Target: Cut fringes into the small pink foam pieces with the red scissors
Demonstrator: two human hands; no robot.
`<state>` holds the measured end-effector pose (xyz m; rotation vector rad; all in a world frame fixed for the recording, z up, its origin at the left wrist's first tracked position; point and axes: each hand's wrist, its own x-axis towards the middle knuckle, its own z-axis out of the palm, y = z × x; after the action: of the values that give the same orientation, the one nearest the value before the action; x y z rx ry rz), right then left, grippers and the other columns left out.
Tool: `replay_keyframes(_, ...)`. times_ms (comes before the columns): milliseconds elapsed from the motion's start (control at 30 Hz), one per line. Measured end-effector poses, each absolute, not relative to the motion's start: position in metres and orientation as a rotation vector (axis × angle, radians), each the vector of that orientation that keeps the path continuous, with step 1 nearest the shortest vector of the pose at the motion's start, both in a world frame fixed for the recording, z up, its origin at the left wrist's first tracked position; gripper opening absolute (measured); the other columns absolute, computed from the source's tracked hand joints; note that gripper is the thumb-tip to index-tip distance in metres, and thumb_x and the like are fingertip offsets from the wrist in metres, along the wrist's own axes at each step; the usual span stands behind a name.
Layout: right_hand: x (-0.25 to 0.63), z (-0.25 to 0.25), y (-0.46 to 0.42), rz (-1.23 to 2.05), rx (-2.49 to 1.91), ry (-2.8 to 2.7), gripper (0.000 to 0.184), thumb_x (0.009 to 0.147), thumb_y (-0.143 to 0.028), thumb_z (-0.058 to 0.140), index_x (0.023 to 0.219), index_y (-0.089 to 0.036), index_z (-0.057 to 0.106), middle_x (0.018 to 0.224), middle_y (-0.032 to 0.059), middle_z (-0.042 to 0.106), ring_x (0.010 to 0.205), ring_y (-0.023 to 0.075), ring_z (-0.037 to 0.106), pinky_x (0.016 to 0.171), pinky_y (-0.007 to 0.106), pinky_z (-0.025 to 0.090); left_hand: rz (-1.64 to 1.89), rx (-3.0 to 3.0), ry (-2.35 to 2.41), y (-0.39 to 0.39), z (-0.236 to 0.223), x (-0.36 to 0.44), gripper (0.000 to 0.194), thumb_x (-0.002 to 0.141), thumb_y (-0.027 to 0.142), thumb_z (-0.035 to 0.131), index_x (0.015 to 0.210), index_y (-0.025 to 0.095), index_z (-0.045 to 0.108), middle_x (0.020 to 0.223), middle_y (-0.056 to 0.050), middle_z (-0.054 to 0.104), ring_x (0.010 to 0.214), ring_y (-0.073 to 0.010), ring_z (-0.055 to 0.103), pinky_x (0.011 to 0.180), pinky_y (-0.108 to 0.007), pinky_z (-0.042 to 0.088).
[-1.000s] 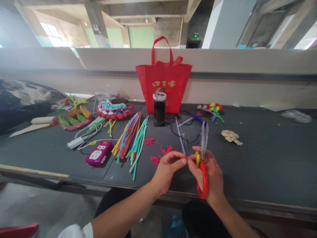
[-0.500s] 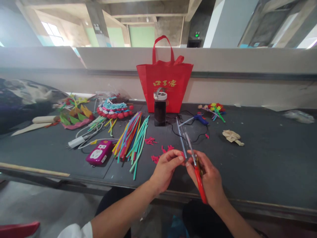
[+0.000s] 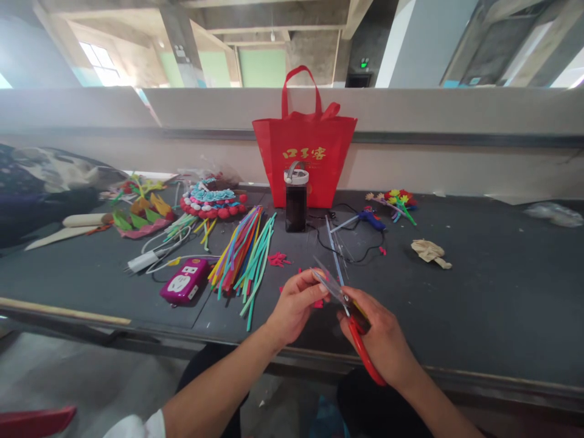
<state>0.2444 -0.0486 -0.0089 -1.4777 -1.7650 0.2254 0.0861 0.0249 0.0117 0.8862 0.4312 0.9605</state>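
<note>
Near the front of the table, my left hand (image 3: 296, 304) is closed in a pinch. A small red piece is at its fingertips, mostly hidden by the thumb and finger. My right hand (image 3: 378, 328) grips a pair of scissors (image 3: 364, 353) with red handles. The blades are parted and point up and left, right at the left fingertips. Small pinkish-red snippets (image 3: 278, 260) lie on the dark table beyond, and more are partly covered by my left hand. A pale glue stick (image 3: 334, 250) lies just behind the blades.
Left of my hands lie a bundle of coloured pipe cleaners (image 3: 237, 255) and a purple power socket (image 3: 185, 281). A red bag (image 3: 305, 137) stands at the back behind a dark bottle (image 3: 295, 210). Further right are a blue glue gun (image 3: 371, 219), craft flowers (image 3: 396, 204) and a crumpled beige cloth (image 3: 429, 252).
The scissors have swung from upright to leaning left, their blades now parted at my left fingertips. My left hand has shifted slightly left, and the red piece in it is less visible.
</note>
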Motion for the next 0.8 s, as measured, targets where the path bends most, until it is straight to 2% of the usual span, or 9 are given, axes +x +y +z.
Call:
replay_keyframes(500, 0.2444, -0.0077, -0.0491, 0.307, -1.489, -1.730, 0.033, 0.081, -0.016, 0.057, 0.113, -0.023, 0.060, 0.092, -0.0009, 0.070, 0.075, 0.0115, 0.066, 0.073, 0.021, 0.051, 0.952, 0.892, 0.438, 0.0242, 0.0131, 0.0863, 0.016, 0.072, 0.023, 0.077, 0.080, 0.014, 0.067, 0.071, 0.000, 0.060, 0.064, -0.0077, 0.051, 0.063, -0.021, 0.038)
replay_keyframes(800, 0.2440, -0.0095, -0.0494, 0.293, -1.499, -1.706, 0.033, 0.082, -0.018, 0.055, 0.113, -0.021, 0.061, 0.087, -0.0005, 0.070, 0.068, 0.0116, 0.065, 0.069, 0.021, 0.051, 0.944, 0.915, 0.434, 0.0242, 0.0138, 0.0862, 0.016, 0.073, 0.025, 0.076, 0.079, 0.013, 0.067, 0.073, -0.001, 0.060, 0.066, -0.0087, 0.052, 0.064, -0.022, 0.039)
